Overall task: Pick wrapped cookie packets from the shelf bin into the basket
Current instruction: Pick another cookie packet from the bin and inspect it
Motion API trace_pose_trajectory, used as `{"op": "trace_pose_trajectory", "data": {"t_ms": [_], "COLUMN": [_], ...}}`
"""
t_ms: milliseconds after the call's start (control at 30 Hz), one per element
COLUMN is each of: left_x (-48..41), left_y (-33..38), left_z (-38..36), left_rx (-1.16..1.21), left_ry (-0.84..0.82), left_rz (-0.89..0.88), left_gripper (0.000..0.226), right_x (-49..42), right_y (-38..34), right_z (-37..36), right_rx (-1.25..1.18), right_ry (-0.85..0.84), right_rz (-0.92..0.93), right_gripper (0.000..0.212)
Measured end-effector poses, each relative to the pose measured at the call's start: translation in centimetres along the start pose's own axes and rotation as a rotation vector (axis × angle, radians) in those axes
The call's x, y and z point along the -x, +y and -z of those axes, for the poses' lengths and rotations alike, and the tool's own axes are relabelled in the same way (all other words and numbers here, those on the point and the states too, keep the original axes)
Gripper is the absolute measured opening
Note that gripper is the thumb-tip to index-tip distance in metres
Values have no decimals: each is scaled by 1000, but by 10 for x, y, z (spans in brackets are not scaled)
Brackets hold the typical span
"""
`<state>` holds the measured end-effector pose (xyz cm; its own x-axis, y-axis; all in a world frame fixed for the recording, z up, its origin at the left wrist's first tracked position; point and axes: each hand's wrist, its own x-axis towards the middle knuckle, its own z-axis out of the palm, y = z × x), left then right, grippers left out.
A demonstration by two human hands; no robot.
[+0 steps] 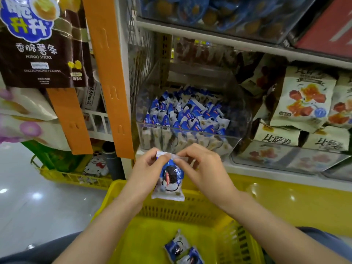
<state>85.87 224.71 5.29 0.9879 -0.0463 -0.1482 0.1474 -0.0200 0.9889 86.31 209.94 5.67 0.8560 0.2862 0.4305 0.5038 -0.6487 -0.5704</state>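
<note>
Over the yellow plastic basket [171, 210]: one wrapped cookie packet [169, 181], glossy blue-and-white film, crimped seals top and bottom, dark round cookie printed on the front, hanging upright. Pinched at the top seal by left hand [146, 166] and right hand [202, 168], thumb and forefinger of each closed on the film, remaining fingers curled. On the basket floor, two loose packets [178, 246], overlapping, the lower one cut off by the frame edge. Basket walls rigid, slotted lattice. Behind the hands, clear hard-plastic shelf bin [234, 138] packed with binned packets [186, 111] standing on end; lower rows smeared through the reflective front wall. Right: matte cream snack bags [302, 100], orange print. Left: dark potato-sticks bag [38, 44], orange hanging strip [108, 73]. Upper shelf contents blurred, not identifiable.
</note>
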Motion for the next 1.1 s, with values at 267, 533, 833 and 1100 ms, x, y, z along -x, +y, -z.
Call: {"op": "trace_pose_trajectory", "data": {"t_ms": [267, 533, 833, 1100], "left_x": [5, 6, 7, 8], "left_y": [-3, -4, -9, -9], "left_z": [0, 3, -1, -4], "left_rx": [131, -33, -267, -197], "left_ry": [47, 146, -28, -3], "left_rz": [21, -184, -211, -137], "left_gripper": [45, 11, 10, 19], "right_x": [-6, 13, 14, 19], "right_y": [5, 4, 2, -1], "right_z": [7, 5, 1, 0], "right_rx": [-729, -512, -429, -198], "right_ry": [170, -354, -74, -45], "right_rz": [-615, -678, -390, -194], "right_gripper": [13, 47, 11, 4]}}
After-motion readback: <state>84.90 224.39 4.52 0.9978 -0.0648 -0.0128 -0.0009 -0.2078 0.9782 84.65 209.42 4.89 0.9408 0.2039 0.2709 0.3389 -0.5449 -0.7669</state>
